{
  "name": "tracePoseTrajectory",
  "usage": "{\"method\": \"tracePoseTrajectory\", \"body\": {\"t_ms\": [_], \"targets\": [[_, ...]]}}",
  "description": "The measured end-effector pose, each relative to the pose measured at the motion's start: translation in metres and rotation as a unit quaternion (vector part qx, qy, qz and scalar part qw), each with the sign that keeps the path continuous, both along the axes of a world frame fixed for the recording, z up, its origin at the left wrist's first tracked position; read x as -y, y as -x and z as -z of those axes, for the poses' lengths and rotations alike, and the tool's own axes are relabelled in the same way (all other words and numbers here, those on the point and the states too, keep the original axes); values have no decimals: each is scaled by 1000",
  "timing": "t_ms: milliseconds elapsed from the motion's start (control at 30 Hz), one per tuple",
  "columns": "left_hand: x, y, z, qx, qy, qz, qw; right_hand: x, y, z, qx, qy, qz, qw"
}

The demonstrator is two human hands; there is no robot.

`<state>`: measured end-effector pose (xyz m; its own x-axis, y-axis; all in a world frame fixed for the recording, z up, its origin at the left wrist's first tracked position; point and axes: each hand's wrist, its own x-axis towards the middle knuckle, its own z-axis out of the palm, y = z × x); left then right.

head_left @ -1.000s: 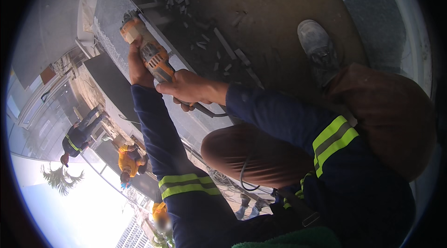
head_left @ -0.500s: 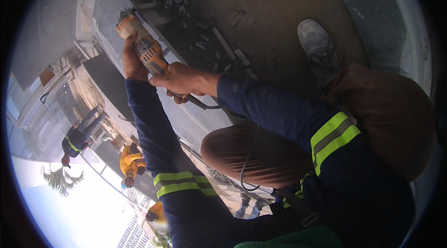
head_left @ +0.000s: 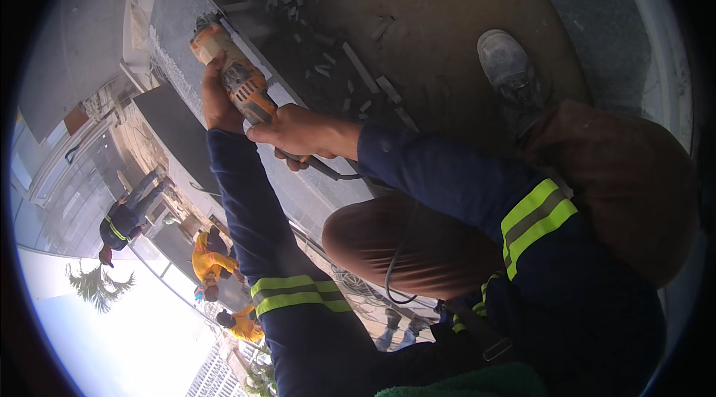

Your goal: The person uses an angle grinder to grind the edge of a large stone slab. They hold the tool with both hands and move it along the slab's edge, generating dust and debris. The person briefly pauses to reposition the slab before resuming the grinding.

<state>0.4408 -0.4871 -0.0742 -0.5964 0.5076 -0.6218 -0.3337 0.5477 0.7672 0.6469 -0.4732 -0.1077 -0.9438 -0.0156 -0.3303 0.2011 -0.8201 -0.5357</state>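
An orange and grey angle grinder (head_left: pixel 248 89) is held in both my hands along the edge of a grey slab (head_left: pixel 177 20). My left hand (head_left: pixel 218 99) is closed round its body close to the head. Behind it, my right hand (head_left: pixel 304 133) grips the rear handle, where a dark cord (head_left: pixel 332 171) comes out. The grinder's head lies at the slab's edge. I cannot make out the disc, nor whether it touches the slab.
Thin offcut strips (head_left: pixel 361 69) and small chips litter the dusty floor (head_left: pixel 440 2) beside the slab. My shoe (head_left: pixel 507 61) rests on that floor. Co-workers in yellow (head_left: pixel 211 257) and in dark clothes with a reflective band (head_left: pixel 119 222) are farther off at the left.
The grinder and both my hands have shifted slightly right and down along the slab's edge, staying gripped. The co-workers in yellow have changed posture.
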Motion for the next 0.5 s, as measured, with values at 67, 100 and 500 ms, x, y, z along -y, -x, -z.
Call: {"method": "tracePoseTrajectory", "body": {"t_ms": [67,100,500], "targets": [[1,1,1,-15,-6,0,1000,-1,-2,-2,-1,-9,-7,1000],[1,1,1,-12,-10,6,1000,-1,-2,-2,-3,-10,-4,1000],[-7,7,5,6,3,15,1000,-12,4,0,-6,-2,-10,1000]]}}
